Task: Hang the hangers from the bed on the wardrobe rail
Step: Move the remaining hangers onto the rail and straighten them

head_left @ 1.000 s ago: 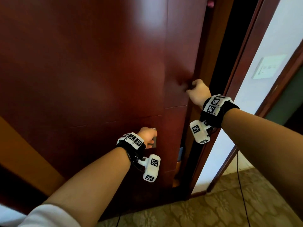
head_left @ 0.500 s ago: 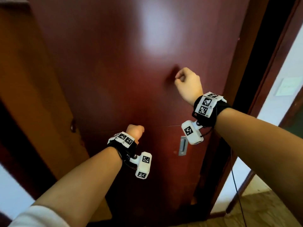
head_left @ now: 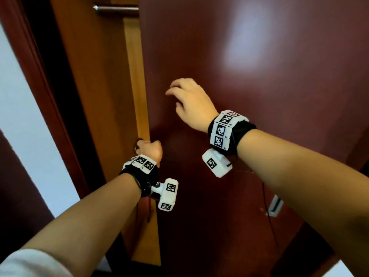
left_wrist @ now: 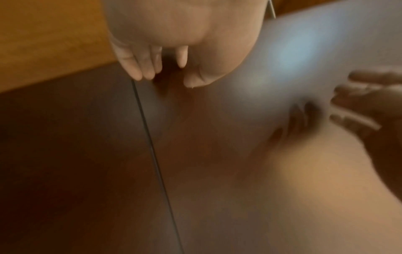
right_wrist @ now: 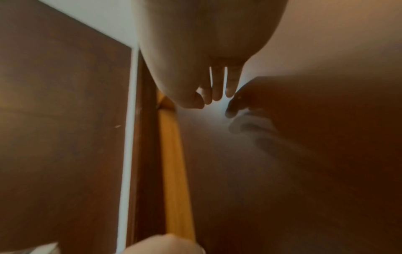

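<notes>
Metal wardrobe rail (head_left: 116, 8) is showing at top left of the head view, a short horizontal stretch running left-right inside the opening, the rest hidden behind the dark red sliding door (head_left: 249, 80). It is sitting well above both hands and to their left. No hangers or bed are appearing in any view, so the hangers are out of sight.

Left hand (head_left: 150, 150) is lying low at the door's left edge, against the orange-brown inner panel (head_left: 137, 80), fingers curled; a small dark ring-like piece is peeking out beside the knuckles, too small to identify. In the left wrist view the fingertips (left_wrist: 139, 72) are bending toward the door face with nothing clearly between them; whether it is gripping the edge, cannot tell.

Right hand (head_left: 190, 103) is hovering higher, just right of that edge, fingers loosely spread and holding nothing, fingertips (right_wrist: 229, 86) near the glossy door face.

Judgement: right hand is nearer the rail, but the door is covering most of it, so widening the gap rightward is probably coming first.
</notes>
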